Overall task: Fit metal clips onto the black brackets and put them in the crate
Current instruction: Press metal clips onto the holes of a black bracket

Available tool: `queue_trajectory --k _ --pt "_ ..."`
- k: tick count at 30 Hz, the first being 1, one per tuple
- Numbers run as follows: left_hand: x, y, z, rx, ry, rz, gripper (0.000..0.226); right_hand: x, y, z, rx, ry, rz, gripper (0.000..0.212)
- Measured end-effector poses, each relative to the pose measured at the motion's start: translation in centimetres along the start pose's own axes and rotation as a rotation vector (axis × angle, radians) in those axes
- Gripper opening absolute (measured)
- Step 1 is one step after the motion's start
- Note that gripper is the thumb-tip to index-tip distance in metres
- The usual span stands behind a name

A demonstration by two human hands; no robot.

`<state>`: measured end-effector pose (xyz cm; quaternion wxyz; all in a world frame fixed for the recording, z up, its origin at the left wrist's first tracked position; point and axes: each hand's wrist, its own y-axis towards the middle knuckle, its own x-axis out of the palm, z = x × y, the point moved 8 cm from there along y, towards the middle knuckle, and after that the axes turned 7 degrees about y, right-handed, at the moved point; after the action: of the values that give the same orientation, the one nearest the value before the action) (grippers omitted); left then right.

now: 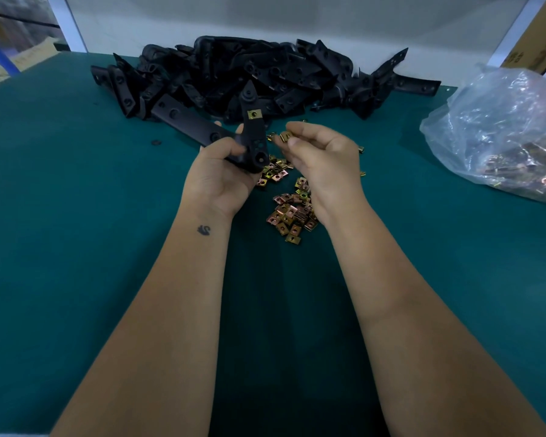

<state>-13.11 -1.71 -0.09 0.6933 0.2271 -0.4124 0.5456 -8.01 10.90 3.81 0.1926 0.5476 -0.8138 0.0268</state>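
Left hand [221, 167] grips a black bracket [253, 134], fingers curled round its lower end, thumb across the front; bracket stands upright above the fingers with 1 metal clip [253, 114] already seated on it. Right hand [319, 156] pinches a loose clip [285, 136] between thumb and fingertips, just beside the bracket, not touching. Scattered clips [289, 209] lie on the green mat [76, 216] below both hands. Bracket pile [249, 74] sits beyond the fingertips. Plastic bag [501, 130] of clips well off the right hand's outer side
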Motion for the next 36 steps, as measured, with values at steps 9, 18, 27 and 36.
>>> queue_trajectory --k 9,18,27,36 --pt "0.3 0.1 -0.1 0.023 0.008 -0.037 0.034 0.2 0.0 -0.4 -0.076 -0.138 -0.030 0.024" --pt "0.4 -0.1 0.0 0.022 0.034 -0.035 0.026 0.3 0.0 -0.5 -0.097 -0.163 -0.060 0.024" --pt "0.5 -0.2 0.2 0.029 0.056 -0.040 0.026 0.5 0.0 -0.4 -0.104 -0.243 -0.057 0.019" --pt "1.1 -0.4 0.2 0.035 0.065 -0.095 0.026 0.6 -0.2 1.1 0.151 -0.104 -0.122 0.011"
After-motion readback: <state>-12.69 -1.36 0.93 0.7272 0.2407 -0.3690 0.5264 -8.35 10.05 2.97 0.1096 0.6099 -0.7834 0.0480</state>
